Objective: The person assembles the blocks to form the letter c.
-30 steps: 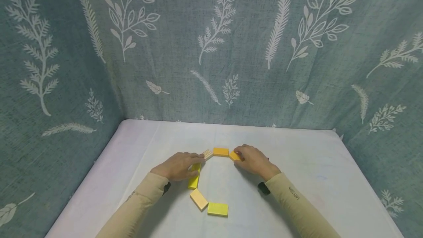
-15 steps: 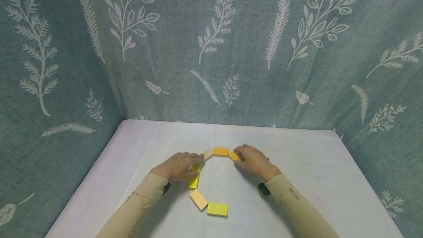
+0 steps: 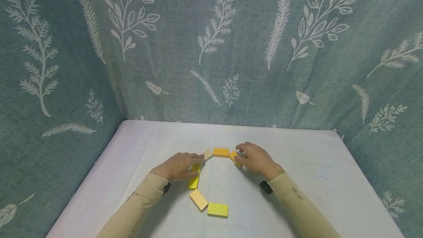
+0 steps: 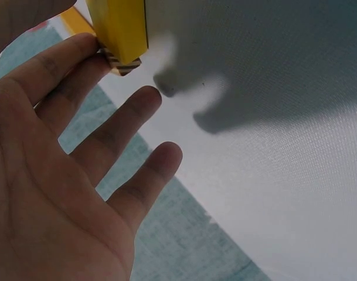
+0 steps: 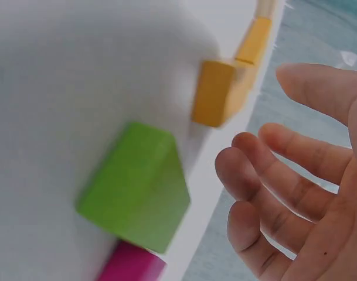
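Observation:
Blocks lie end to end in a curved row on the table. My left hand (image 3: 178, 166) rests by the row's left side, fingers extended. Its fingertips touch a striped block (image 3: 208, 155), and its thumb lies over a yellow block (image 3: 194, 182). In the left wrist view the other fingers spread loosely beside the yellow block (image 4: 121, 29). My right hand (image 3: 257, 160) hovers at the right end of the row, its thumb overlapping an orange block (image 3: 233, 156) in the head view. From the right wrist, its relaxed fingers show apart from that orange block (image 5: 213, 93), holding nothing.
Another orange block (image 3: 220, 152) joins the row at the back. Nearer the front are a pale wooden block (image 3: 199, 199) and a yellow-green block (image 3: 217, 209). A green block (image 5: 137, 187) and a magenta block (image 5: 131, 263) show only from the right wrist. Patterned curtains (image 3: 185, 94) surround the table.
My right hand has let go of the orange block at the row's right end, spreading its fingers and shifting slightly right. The left hand has stayed in place.

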Demonstrator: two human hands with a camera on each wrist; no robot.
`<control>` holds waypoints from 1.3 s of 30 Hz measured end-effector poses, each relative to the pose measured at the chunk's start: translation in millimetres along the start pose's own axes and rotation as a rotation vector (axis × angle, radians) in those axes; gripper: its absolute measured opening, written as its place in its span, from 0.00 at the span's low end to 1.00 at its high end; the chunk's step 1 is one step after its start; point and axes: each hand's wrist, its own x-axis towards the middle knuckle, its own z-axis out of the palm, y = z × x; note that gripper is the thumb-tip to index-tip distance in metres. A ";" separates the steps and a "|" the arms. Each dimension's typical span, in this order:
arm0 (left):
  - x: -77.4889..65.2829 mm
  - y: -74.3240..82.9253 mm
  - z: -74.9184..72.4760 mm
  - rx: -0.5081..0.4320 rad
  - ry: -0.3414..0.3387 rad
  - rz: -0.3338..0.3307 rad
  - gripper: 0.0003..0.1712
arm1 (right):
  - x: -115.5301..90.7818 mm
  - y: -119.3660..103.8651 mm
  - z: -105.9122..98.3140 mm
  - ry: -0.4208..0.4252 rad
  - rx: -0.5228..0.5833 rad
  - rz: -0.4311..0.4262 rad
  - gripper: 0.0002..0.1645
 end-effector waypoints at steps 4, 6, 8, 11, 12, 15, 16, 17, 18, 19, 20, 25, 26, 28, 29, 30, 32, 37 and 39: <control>-0.6 0.4 -0.8 0.000 -0.003 -0.002 0.28 | -2.7 2.5 -8.7 0.023 0.014 -0.014 0.25; -0.7 0.3 -0.5 -0.001 -0.002 0.000 0.28 | -4.2 4.2 -11.7 0.038 0.015 -0.015 0.26; -0.9 0.3 -0.4 -0.005 -0.001 0.000 0.28 | -6.2 5.7 -14.1 0.046 0.019 -0.020 0.26; -0.8 0.3 0.1 -0.007 0.001 0.000 0.28 | -9.4 8.2 -16.6 0.058 0.022 -0.037 0.26; -0.7 0.4 0.1 -0.008 0.001 -0.001 0.28 | -10.5 9.1 -17.2 0.057 0.027 -0.048 0.26; -0.6 0.8 0.0 -0.005 -0.002 -0.004 0.28 | -13.9 11.9 -18.1 0.049 0.041 -0.077 0.26; -0.4 0.7 0.0 -0.003 -0.005 -0.007 0.28 | -15.3 12.9 -18.3 0.050 0.045 -0.091 0.25; -0.3 0.7 0.1 -0.004 -0.003 -0.005 0.28 | -16.5 14.2 -18.3 0.051 0.051 -0.106 0.25; -0.2 0.7 0.0 -0.004 -0.003 -0.006 0.28 | -17.7 15.6 -18.3 0.053 0.054 -0.120 0.25; -0.3 0.7 0.1 -0.003 -0.005 -0.008 0.28 | -19.1 17.0 -18.3 0.057 0.054 -0.136 0.24; -0.4 0.7 -0.1 -0.007 -0.007 -0.012 0.28 | -20.6 18.4 -18.3 0.063 0.051 -0.150 0.24; -0.3 0.5 0.1 -0.010 -0.010 -0.019 0.29 | -30.7 25.7 -19.8 0.063 0.017 -0.171 0.25; -0.2 0.4 0.3 -0.011 -0.009 -0.016 0.29 | -32.9 26.9 -20.4 0.051 0.009 -0.167 0.26; 0.0 0.0 0.8 -0.011 -0.007 -0.011 0.29 | -36.6 28.6 -21.3 0.013 -0.014 -0.158 0.30; -0.1 -0.1 0.9 -0.013 -0.008 -0.013 0.29 | -38.3 29.4 -21.6 -0.009 -0.029 -0.155 0.31; 0.1 -0.2 1.0 -0.012 -0.007 -0.011 0.29 | -39.8 30.0 -21.8 -0.029 -0.040 -0.153 0.33; 0.2 0.1 0.9 -0.009 -0.004 -0.007 0.28 | -41.4 31.1 -21.4 -0.063 -0.058 -0.136 0.34; -0.6 0.4 0.7 -0.005 -0.007 -0.015 0.29 | -42.1 33.0 -19.6 -0.079 -0.086 -0.128 0.32; -0.7 0.5 0.7 -0.006 -0.002 -0.012 0.29 | -41.7 33.1 -18.8 -0.075 -0.094 -0.132 0.31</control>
